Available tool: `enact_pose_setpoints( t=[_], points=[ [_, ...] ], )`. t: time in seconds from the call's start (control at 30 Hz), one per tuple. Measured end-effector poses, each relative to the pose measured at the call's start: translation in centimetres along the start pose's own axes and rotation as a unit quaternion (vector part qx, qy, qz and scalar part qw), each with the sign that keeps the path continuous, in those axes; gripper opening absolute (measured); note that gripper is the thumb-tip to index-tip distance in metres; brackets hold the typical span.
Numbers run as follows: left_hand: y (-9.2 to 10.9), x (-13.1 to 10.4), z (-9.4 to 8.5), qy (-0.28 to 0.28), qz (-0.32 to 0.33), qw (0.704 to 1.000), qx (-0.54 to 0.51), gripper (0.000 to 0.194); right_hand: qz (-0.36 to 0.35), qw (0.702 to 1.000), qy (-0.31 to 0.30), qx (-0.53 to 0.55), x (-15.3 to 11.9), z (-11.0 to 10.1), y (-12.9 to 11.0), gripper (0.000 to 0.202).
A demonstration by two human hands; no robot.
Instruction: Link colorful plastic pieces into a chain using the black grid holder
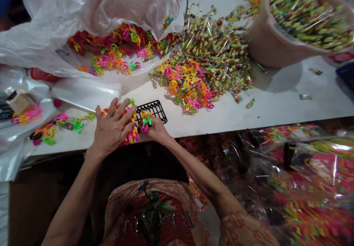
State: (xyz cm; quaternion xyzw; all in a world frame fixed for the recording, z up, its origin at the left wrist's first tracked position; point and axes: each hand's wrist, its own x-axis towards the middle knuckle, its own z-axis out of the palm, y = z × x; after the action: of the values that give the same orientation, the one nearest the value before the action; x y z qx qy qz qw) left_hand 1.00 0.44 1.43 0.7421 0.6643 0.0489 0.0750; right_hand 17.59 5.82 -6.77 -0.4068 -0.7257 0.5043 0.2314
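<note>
My left hand (pixel 112 128) lies flat with its fingers spread. It rests on a band of small bright plastic pieces (pixel 135 133) at the table's front edge. My right hand (pixel 159 131) is closed, its fingertips at a little cluster of green, orange and purple plastic pieces (pixel 146 120). Under and behind that cluster is a black plastic grid (pixel 158 109), partly covered by the pieces and my hand. More loose plastic pieces (pixel 77 125) trail off to the left of my left hand.
A clear plastic bag (pixel 91 14) spills bright pieces at the back left. Beside it spreads a heap of small wrapped candy-like tubes (pixel 218 51), with a pile of bright pieces (pixel 188 85) in front. A pinkish bucket (pixel 265 39) holds more tubes. Filled bags (pixel 312 201) lie below, right.
</note>
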Motion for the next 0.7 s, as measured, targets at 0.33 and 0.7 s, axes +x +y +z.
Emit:
enact_pose_setpoints(
  t=[0.33, 0.7],
  points=[
    [-0.3, 0.0, 0.3, 0.023, 0.019, 1.0, -0.003, 0.05, -0.015, 0.937, -0.195, -0.291, 1.6, -3.3, -4.5, 0.015],
    [0.7, -0.6, 0.4, 0.034, 0.053, 0.997, 0.044, 0.052, 0.1, 0.893, 0.119, -0.422, 3.2, -9.9, -4.9, 0.029]
  ],
)
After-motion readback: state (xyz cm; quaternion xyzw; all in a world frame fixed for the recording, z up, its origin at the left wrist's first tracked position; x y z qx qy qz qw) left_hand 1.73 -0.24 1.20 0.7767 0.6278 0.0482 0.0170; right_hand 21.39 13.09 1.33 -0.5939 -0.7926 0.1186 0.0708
